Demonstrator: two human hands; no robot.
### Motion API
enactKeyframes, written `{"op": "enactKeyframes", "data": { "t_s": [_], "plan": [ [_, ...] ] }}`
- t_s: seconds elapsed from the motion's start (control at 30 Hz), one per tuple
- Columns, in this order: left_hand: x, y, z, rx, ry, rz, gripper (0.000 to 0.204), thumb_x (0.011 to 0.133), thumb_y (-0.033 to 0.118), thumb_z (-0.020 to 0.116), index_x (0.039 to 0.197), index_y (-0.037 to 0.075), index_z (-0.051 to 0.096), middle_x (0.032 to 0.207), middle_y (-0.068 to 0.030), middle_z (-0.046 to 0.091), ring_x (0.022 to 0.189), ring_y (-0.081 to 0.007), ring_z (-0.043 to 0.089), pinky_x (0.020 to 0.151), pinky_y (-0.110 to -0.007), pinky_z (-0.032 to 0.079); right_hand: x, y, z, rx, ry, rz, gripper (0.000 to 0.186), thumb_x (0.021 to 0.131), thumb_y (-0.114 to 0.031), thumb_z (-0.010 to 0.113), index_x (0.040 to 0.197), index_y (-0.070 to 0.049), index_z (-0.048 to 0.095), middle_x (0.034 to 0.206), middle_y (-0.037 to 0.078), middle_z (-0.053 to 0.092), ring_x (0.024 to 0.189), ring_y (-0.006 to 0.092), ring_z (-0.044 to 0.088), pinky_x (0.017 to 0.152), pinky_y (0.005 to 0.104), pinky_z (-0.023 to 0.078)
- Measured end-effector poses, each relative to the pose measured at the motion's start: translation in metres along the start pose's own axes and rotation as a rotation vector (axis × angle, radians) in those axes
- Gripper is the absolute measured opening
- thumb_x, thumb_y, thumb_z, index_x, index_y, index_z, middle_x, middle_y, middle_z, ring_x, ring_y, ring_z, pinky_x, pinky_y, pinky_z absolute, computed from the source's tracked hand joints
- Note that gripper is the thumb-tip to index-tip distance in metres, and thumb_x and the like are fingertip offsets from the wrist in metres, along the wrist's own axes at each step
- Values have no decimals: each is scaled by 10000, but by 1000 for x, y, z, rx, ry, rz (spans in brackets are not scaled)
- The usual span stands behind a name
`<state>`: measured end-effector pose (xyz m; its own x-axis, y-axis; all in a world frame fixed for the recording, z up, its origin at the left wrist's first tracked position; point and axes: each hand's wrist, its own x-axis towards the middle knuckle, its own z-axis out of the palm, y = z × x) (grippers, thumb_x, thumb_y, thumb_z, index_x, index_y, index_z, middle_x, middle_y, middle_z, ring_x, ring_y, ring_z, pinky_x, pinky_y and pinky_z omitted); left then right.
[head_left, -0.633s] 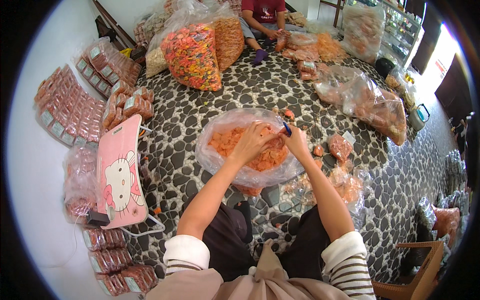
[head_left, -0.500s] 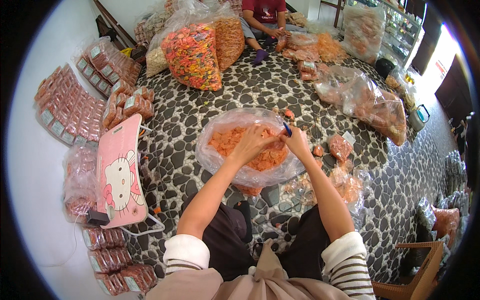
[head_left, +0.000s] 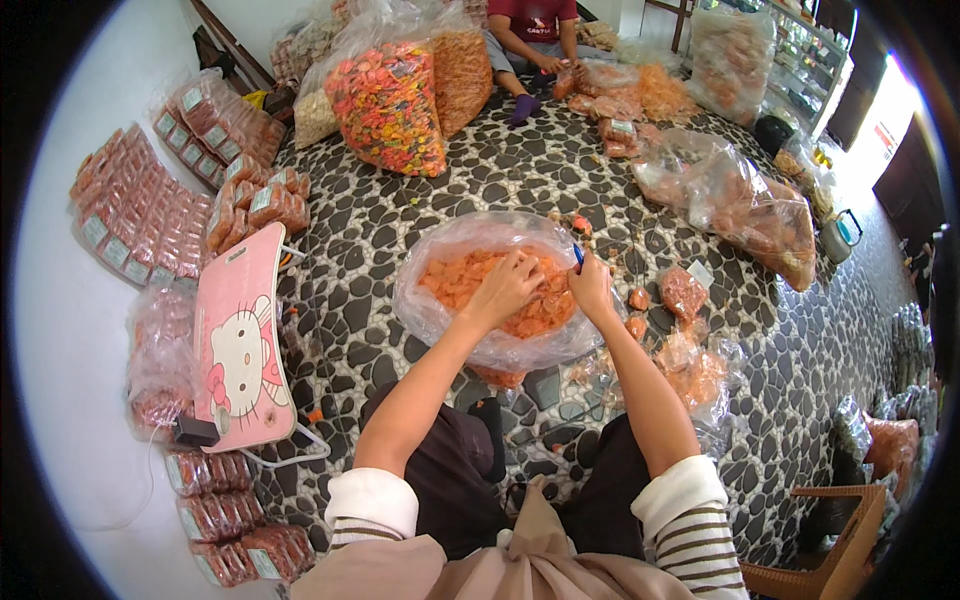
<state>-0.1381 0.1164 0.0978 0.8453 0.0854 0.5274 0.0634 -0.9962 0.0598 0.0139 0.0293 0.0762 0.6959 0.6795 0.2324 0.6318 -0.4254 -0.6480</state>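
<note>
A large clear plastic bag [head_left: 425, 318] stands wide open on the floor in front of me, filled with thin orange chips [head_left: 455, 278]. My left hand [head_left: 508, 290] is inside its mouth, over the chips, with fingers curled downward. The fingertips are hidden, so what they grasp does not show. At the bag's right rim, my right hand [head_left: 592, 288] is closed around a slim blue tool [head_left: 578, 257] that sticks up past the fingers. Whether it is a pen or a cutter is unclear.
A pink folding table [head_left: 240, 340] leans at left beside stacked packs [head_left: 135, 215]. Big snack sacks [head_left: 385, 110] stand ahead. Another person [head_left: 535, 40] sits at the back, handling packs. Filled bags [head_left: 725, 205] and loose wrappers [head_left: 695, 375] lie right; a brown chair [head_left: 835, 560] stands lower right.
My hands were close together over the bag's right side. Now they are apart: the left has dropped toward the chips, while the right stays at the rim with the blue tool.
</note>
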Motion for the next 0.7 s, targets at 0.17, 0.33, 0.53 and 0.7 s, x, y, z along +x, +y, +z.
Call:
{"op": "enactKeyframes", "data": {
  "t_s": [0.17,0.33,0.53,0.7],
  "plan": [
    [-6,-5,3,-55,12,35,225,675,142,659,832,60,520,904,-62,447,875,-245,434,737,-351,422,5,19,19,9,-60,55,191,652,-148,560,701,37,558,715,240,577,702,383,573,659,430,444],
    [-15,-8,9,-279,-23,-82,184,740,123,619,845,38,494,900,-84,438,853,-255,458,754,-350,418,7,22,24,-71,-79,46,165,675,-142,567,710,20,575,656,180,590,643,304,594,593,372,459],
    [-23,-32,35,-832,75,-577,166,866,198,499,894,41,451,860,-53,463,834,-146,472,723,-271,399,5,-2,-7,785,-556,361,174,793,-201,599,830,-30,593,599,2,502,541,63,467,463,201,371],
    [-20,-40,39,-1038,100,-827,248,874,279,500,918,38,461,849,-44,518,741,-128,475,676,-256,396,8,-12,-11,592,-545,101,226,789,-204,616,918,-23,575,606,9,515,493,75,440,443,207,351]
  ]
}}
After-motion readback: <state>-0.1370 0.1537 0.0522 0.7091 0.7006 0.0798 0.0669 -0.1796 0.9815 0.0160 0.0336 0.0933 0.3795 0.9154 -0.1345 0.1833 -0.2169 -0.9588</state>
